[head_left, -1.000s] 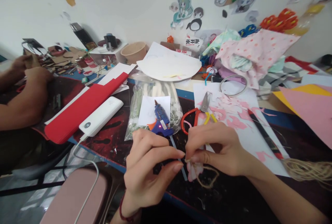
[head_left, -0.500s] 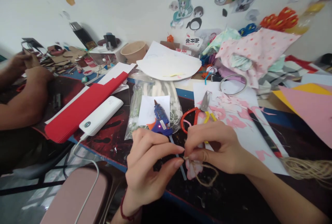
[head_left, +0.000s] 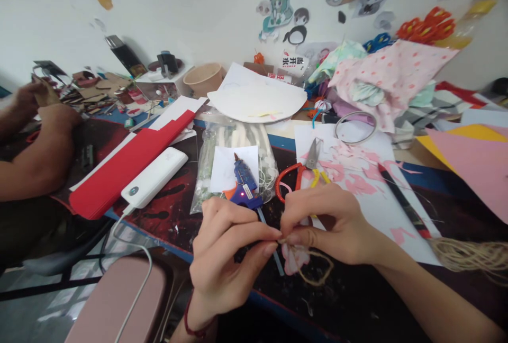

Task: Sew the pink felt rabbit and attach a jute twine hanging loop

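Observation:
Thumb and fingers of my right hand (head_left: 329, 224) pinch a loop of jute twine (head_left: 323, 277). A small pink cutout (head_left: 296, 259), seemingly paper, hangs just under those fingertips, against the twine. From the left, my left hand (head_left: 228, 253) meets the right one, its thumb and forefinger closing at the twine's end by the cutout; the exact spot is partly hidden by the fingers. Just beyond my hands lies a blue glue gun (head_left: 245, 187) with a lit red light and a clear glue stick (head_left: 273, 245). Red-handled scissors (head_left: 296, 173) rest behind my right hand.
A bundle of jute twine (head_left: 468, 258) lies at right beside a black pen-like tool (head_left: 402, 202). Pink scraps cover white paper (head_left: 377, 242). A white power bank (head_left: 154, 178) and red folded paper (head_left: 107, 173) sit left, near another person's arm (head_left: 43, 152).
My left forefinger has come closer to my right fingertips at the twine. The view has shifted very slightly; the twine and pink cutout stay in nearly the same place.

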Available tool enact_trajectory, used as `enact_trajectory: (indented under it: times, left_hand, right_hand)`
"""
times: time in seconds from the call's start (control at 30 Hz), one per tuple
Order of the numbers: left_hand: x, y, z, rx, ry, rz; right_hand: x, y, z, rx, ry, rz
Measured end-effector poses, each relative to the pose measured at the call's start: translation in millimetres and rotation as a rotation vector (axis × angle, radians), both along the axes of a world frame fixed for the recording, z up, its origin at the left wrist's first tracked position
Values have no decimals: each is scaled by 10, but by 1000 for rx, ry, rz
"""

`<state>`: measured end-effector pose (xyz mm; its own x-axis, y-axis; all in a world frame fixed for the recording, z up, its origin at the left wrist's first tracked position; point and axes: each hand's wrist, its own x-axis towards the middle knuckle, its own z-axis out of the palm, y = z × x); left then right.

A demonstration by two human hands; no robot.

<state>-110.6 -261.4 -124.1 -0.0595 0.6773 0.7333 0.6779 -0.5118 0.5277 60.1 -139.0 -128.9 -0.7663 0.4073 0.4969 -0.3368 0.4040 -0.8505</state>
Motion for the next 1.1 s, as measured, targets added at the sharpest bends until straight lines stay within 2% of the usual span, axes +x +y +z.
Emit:
enact_trajectory:
  times: [0.13, 0.33, 0.5, 0.6, 0.73, 0.97, 1.1]
  left_hand:
    - [-4, -13, -3, 27, -27, 39]
    - [-9, -8, 2, 7, -3, -12]
    - [-1, -2, -32, 36, -27, 21]
    - [-8, 1, -81, 86, -68, 90]
    - [-84, -26, -177, 159, -142, 263]
    - [-219, -124, -315, 70, -245, 348]
    - [-162, -126, -243, -47, -186, 236]
  right_hand:
    - [3, 1, 4, -5, -7, 2]
    - [2, 3, -8, -7, -2, -6]
    - [4, -2, 1, -10, -22, -6]
    - [-1, -5, 6, -9, -11, -4]
    - [0, 3, 3, -34, 2, -15]
    - [2, 26, -13, -63, -16, -48]
    - [-6, 37, -13, -58, -35, -60]
